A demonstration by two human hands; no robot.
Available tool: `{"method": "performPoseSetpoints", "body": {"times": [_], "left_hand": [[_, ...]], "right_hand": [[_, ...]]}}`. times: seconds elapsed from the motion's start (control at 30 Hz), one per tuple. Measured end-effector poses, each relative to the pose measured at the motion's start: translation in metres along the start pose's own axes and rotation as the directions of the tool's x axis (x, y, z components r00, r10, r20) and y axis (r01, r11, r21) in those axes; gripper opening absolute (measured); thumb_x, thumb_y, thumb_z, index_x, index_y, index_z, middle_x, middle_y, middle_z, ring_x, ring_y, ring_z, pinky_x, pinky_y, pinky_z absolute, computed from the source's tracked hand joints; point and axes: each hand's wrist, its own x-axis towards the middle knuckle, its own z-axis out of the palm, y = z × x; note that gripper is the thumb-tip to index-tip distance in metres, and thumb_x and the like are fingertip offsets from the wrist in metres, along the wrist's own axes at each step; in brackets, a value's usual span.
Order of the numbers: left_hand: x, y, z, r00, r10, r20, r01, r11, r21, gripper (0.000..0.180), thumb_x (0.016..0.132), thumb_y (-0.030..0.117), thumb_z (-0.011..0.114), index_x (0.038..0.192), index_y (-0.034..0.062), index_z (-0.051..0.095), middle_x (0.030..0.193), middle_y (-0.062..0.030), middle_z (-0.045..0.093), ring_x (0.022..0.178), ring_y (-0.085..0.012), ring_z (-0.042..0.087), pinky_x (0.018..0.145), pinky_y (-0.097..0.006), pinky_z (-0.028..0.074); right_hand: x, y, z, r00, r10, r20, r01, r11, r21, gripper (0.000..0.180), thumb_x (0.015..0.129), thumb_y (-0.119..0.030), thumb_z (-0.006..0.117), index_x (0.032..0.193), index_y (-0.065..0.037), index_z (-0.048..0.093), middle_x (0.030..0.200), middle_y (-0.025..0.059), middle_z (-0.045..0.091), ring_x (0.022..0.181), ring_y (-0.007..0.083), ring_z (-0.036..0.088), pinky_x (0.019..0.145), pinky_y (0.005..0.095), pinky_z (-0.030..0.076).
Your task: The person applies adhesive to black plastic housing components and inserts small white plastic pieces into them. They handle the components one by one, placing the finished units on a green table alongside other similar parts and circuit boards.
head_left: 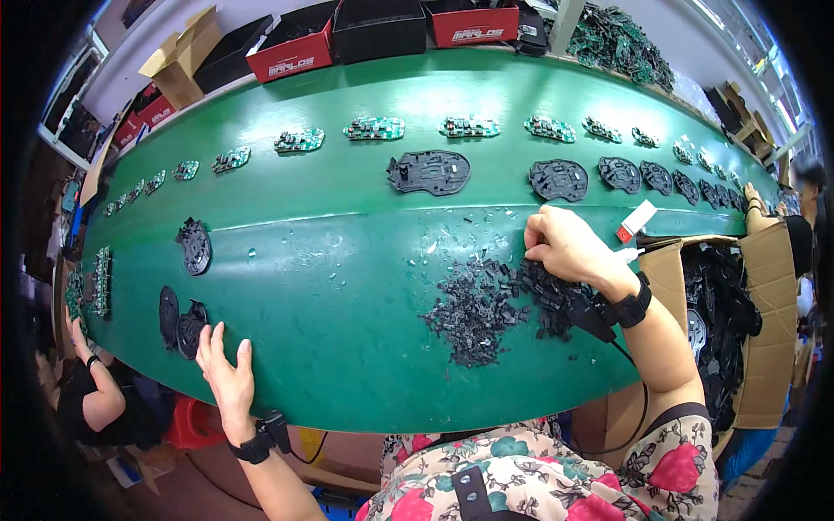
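Your right hand [565, 246] is curled in a loose fist at the top edge of a pile of small black plastic bits [495, 304], a jagged heap near the front of the green tabletop [347, 286]; can't tell if the grip has pinched one. Your left hand [224, 363] lies flat, fingers spread, holding nothing, just beside two black round parts [181, 323]. Beyond the heap, black base plates [429, 171] and green circuit boards [373, 128] run in rows. The cardboard box [764, 339] on your right holds more black parts. Red and black boxes [291, 54] line the back.
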Motion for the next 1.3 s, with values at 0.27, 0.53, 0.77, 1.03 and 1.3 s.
{"method": "performPoseSetpoints", "body": {"times": [0.27, 0.53, 0.77, 1.03, 1.3], "left_hand": [[0.014, 0.015, -0.012, 0.969, 0.203, -0.138, -0.202, 0.979, 0.027, 0.048, 0.083, 0.017, 0.067, 0.126, 0.0019, 0.053, 0.139, -0.0197, 0.042, 0.127, -0.0387, 0.036, 0.107, -0.047, 0.03], [0.038, -0.058, -0.006, 0.985, -0.169, 0.039, 0.16, 0.971, 0.18, 0.056, 0.09, 0.029, 0.061, 0.138, 0.0062, 0.042, 0.147, -0.0186, 0.034, 0.131, -0.0411, 0.032, 0.107, -0.05, 0.03], [0.019, 0.001, -0.011, 0.993, -0.088, 0.077, 0.078, 0.989, 0.124, 0.054, 0.087, 0.02, 0.063, 0.135, 0.0015, 0.045, 0.143, -0.017, 0.04, 0.13, -0.0377, 0.035, 0.107, -0.046, 0.03], [-0.007, 0.103, -0.008, 0.932, 0.284, 0.226, -0.291, 0.957, -0.005, 0.06, 0.073, 0.013, 0.073, 0.128, 0.0014, 0.05, 0.135, -0.017, 0.044, 0.119, -0.0379, 0.04, 0.102, -0.046, 0.034], [-0.02, 0.155, -0.016, 0.867, 0.415, 0.275, -0.271, 0.856, -0.44, 0.06, 0.075, 0.004, 0.073, 0.13, 0.0003, 0.05, 0.135, -0.021, 0.047, 0.102, -0.032, 0.058, 0.083, -0.039, 0.051]], "right_hand": [[0.009, -0.015, -0.021, 0.987, 0.146, -0.062, -0.112, 0.919, 0.377, 0.01, 0.079, -0.004, 0.064, 0.084, 0.003, 0.058, 0.071, 0.017, 0.062, 0.067, 0.0268, 0.063, 0.065, 0.0353, 0.049], [0.07, -0.021, -0.016, 0.993, -0.067, -0.101, 0.097, 0.935, 0.34, 0.014, 0.079, -0.003, 0.063, 0.091, 0.0, 0.07, 0.083, 0.0194, 0.069, 0.08, 0.0289, 0.069, 0.075, 0.0352, 0.052], [0.136, -0.02, 0.004, 0.971, -0.162, -0.177, 0.195, 0.963, 0.187, 0.012, 0.079, 0.002, 0.06, 0.089, 0.002, 0.067, 0.084, 0.0218, 0.067, 0.083, 0.0336, 0.067, 0.075, 0.0381, 0.052], [0.17, -0.011, 0.024, 0.968, -0.241, -0.074, 0.237, 0.97, -0.057, 0.005, 0.077, -0.003, 0.062, 0.081, 0.001, 0.06, 0.079, 0.0177, 0.062, 0.08, 0.0364, 0.06, 0.073, 0.0422, 0.047], [0.173, -0.001, 0.027, 0.974, -0.165, -0.153, 0.168, 0.986, 0.007, 0.013, 0.074, -0.009, 0.071, 0.08, -0.001, 0.062, 0.083, 0.0162, 0.061, 0.085, 0.0338, 0.059, 0.077, 0.0404, 0.047]]}}
